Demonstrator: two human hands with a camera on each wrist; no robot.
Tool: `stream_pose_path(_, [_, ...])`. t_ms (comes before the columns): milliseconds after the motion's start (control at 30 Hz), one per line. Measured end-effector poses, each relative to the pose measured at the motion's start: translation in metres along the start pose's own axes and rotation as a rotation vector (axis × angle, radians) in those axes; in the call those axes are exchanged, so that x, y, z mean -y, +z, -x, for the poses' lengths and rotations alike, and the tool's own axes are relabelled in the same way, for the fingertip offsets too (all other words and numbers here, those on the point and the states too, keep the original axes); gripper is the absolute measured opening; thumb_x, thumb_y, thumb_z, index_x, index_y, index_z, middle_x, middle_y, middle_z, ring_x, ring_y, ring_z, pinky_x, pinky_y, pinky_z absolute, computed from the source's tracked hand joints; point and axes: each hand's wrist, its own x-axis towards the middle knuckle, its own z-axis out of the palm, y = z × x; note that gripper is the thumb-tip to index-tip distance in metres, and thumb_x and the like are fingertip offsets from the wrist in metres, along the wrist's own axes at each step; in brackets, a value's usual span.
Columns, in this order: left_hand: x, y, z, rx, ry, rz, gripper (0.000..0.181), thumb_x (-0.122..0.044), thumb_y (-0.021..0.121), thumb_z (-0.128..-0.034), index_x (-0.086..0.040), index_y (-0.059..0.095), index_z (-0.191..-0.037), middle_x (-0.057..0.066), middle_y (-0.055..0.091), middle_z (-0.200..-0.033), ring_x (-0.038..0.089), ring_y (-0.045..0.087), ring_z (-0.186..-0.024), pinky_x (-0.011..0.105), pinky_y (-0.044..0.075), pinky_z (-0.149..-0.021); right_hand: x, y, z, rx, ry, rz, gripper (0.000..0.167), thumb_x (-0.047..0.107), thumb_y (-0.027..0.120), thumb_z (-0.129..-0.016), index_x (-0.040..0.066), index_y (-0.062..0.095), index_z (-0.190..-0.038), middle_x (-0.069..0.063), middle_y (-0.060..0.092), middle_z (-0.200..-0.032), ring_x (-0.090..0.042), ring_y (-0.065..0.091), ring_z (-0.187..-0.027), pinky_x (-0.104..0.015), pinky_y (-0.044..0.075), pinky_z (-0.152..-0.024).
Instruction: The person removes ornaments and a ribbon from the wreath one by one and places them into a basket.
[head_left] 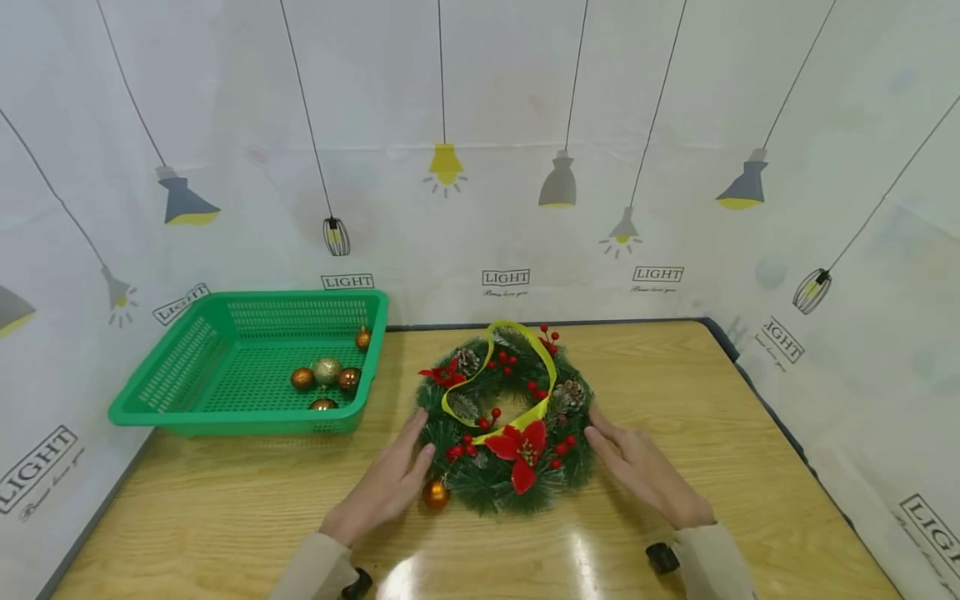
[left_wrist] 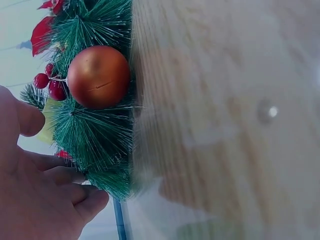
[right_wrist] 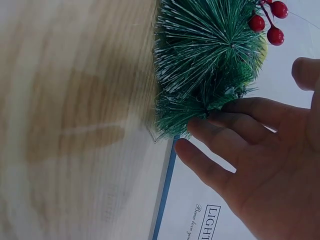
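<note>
A green Christmas wreath (head_left: 480, 483) lies on the wooden table, decorated with red poinsettias (head_left: 522, 454), red berries and pine cones (head_left: 570, 393). A loop of yellow ribbon (head_left: 553, 367) lies across its top. An orange bauble (head_left: 436, 495) sits at its front left edge; the left wrist view shows this bauble (left_wrist: 99, 77) close against the needles. My left hand (head_left: 386, 483) touches the wreath's left side with fingers fairly straight. On the opposite side, my right hand (head_left: 645, 473) rests its extended fingertips against the needles, as the right wrist view shows with the hand (right_wrist: 255, 150).
To the left stands a green plastic basket (head_left: 247, 417) with several baubles in it, among them a pale gold glittery bauble (head_left: 326, 370). A wall sheet (head_left: 495, 225) printed with lamps surrounds the wooden table (head_left: 675, 375) at the back and sides.
</note>
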Motion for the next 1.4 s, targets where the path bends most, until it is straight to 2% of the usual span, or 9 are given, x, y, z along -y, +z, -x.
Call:
stream_pose_path(100, [0.001,-0.002,-0.003,0.007,-0.003,0.005,0.063,-0.035,0.037,-0.1114,-0.006,0.015,-0.163,0.014,0.01,-0.17,0.037,0.015,-0.156,0.056,0.016,-0.127,0.001,0.001,0.003,-0.019,-0.012,0.027,0.061,0.041,0.036,-0.111,-0.002,0.037,-0.153,-0.02,0.068,-0.088,-0.005,0.023,-0.039,-0.03,0.056,-0.072])
stream_pose_path(267, [0.002,-0.005,-0.009,0.023,-0.011,0.022,0.062,-0.033,0.037,-0.1116,-0.006,0.014,-0.163,0.014,0.01,-0.17,0.037,0.015,-0.156,0.056,0.016,-0.127,0.003,0.004,0.008,-0.053,-0.05,0.049,0.058,0.037,0.038,-0.111,-0.006,0.041,-0.15,-0.033,0.06,-0.133,-0.031,0.069,-0.07,-0.053,0.05,-0.106])
stream_pose_path(400, [0.003,-0.007,-0.014,0.028,-0.014,0.043,0.062,-0.031,0.038,-0.1116,-0.005,0.014,-0.163,0.015,0.011,-0.17,0.037,0.015,-0.156,0.056,0.016,-0.127,0.007,0.004,0.011,-0.031,-0.034,0.035,0.059,0.038,0.039,-0.111,-0.006,0.041,-0.149,-0.035,0.067,-0.116,-0.012,0.047,-0.044,-0.05,0.057,-0.097])
stream_pose_path(467, [0.004,-0.008,-0.016,0.032,-0.019,0.047,0.062,-0.032,0.037,-0.1117,-0.006,0.014,-0.163,0.015,0.012,-0.17,0.037,0.015,-0.156,0.056,0.017,-0.127,0.009,0.004,0.012,-0.01,-0.01,0.027,0.06,0.04,0.038,-0.11,-0.005,0.04,-0.15,-0.026,0.068,-0.09,-0.004,0.015,-0.04,-0.045,0.059,-0.093])
stream_pose_path(567, [0.005,-0.009,-0.019,0.036,-0.024,0.044,0.062,-0.034,0.036,-0.1117,-0.007,0.014,-0.163,0.015,0.012,-0.17,0.038,0.014,-0.156,0.057,0.016,-0.127,0.011,0.005,0.015,-0.008,-0.008,0.035,0.059,0.04,0.04,-0.11,-0.004,0.042,-0.15,-0.009,0.063,-0.08,0.001,0.01,-0.04,-0.038,0.058,-0.091])
stream_pose_path(733, [0.007,-0.008,-0.021,0.033,-0.036,0.044,0.062,-0.034,0.036,-0.1116,-0.009,0.014,-0.163,0.013,0.013,-0.17,0.04,0.011,-0.156,0.061,0.015,-0.126,0.011,0.007,0.017,-0.011,-0.021,0.023,0.059,0.039,0.041,-0.11,-0.005,0.042,-0.149,-0.027,0.068,-0.121,-0.005,0.043,-0.045,-0.05,0.051,-0.106])
stream_pose_path(967, [0.008,-0.009,-0.027,0.016,-0.021,0.048,0.06,-0.034,0.035,-0.1119,-0.007,0.017,-0.163,0.016,0.015,-0.17,0.043,0.013,-0.155,0.062,0.017,-0.126,0.011,0.009,0.019,-0.005,-0.001,0.034,0.06,0.041,0.041,-0.11,-0.003,0.043,-0.15,-0.012,0.068,-0.09,0.002,0.013,-0.037,-0.025,0.053,-0.075])
stream_pose_path(1233, [0.008,-0.011,-0.035,0.031,-0.05,0.06,0.06,-0.037,0.033,-0.1119,-0.009,0.017,-0.163,0.013,0.014,-0.17,0.042,0.011,-0.156,0.063,0.017,-0.126,0.013,0.01,0.022,-0.027,-0.051,0.057,0.058,0.038,0.044,-0.11,-0.006,0.046,-0.147,-0.029,0.058,-0.139,0.003,0.015,-0.035,-0.03,0.057,-0.082])
stream_pose_path(1400, [0.008,-0.01,-0.039,0.024,-0.041,0.067,0.059,-0.036,0.033,-0.1119,-0.008,0.02,-0.162,0.015,0.016,-0.169,0.043,0.013,-0.155,0.063,0.019,-0.125,0.012,0.009,0.023,-0.006,-0.001,0.024,0.059,0.04,0.045,-0.109,-0.004,0.045,-0.148,-0.008,0.064,-0.079,0.003,0.013,-0.037,-0.021,0.042,-0.051])
